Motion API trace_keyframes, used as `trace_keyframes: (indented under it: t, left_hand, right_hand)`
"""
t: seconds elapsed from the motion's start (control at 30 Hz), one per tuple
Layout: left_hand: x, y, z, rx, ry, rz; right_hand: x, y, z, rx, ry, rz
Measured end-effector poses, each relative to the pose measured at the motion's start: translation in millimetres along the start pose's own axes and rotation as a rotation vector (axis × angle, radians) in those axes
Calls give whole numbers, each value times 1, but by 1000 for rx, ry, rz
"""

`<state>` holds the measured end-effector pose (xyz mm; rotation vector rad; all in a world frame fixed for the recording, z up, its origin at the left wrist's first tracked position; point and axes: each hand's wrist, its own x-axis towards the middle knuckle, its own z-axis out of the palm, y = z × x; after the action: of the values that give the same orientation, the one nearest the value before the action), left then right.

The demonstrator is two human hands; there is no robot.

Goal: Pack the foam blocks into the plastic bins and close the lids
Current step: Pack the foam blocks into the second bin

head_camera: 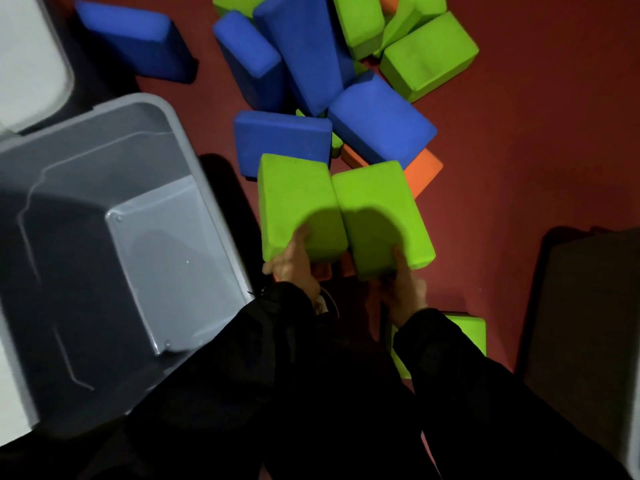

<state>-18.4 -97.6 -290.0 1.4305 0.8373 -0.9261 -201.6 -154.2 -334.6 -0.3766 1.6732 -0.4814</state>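
Left hand: fingers curled round the near end of the left green foam block, thumb on its top face. Right hand: fingers wrapped under the near end of the right green foam block, thumb up its end face. Both arms in black sleeves.

The two held blocks: side by side, long faces touching, long axes running away from the person; the right one fans slightly rightward at its far end. Both sit above the floor pile, just right of the bin.

Open grey plastic bin: at left, no blocks visible inside, its long axis angled toward the upper left. Pale lid or second bin beyond it at the top-left corner; cannot tell which.

Loose stock: a heap of blue foam blocks and green foam blocks lying at mixed angles farther out; one blue block apart, upper left; an orange block partly under the heap; another green block by the right sleeve.

Surface: dark red floor, dimly lit. Dark object at right, unidentifiable.
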Motion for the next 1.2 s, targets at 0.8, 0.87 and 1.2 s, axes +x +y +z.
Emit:
trace_keyframes:
  t: [0.8, 0.87, 1.2]
  left_hand:
    - [-46, 175, -343, 1708, 271, 1169]
    - [-33, 164, -345, 1798, 227, 1146]
    - [10, 120, -332, 2021, 64, 905]
  right_hand:
    - [-322, -22, 171, -1495, -368, -1598]
    - [-315, 9, 176, -1629, -338, -1645]
    - [-254, 109, 173, -1938, -297, -1791]
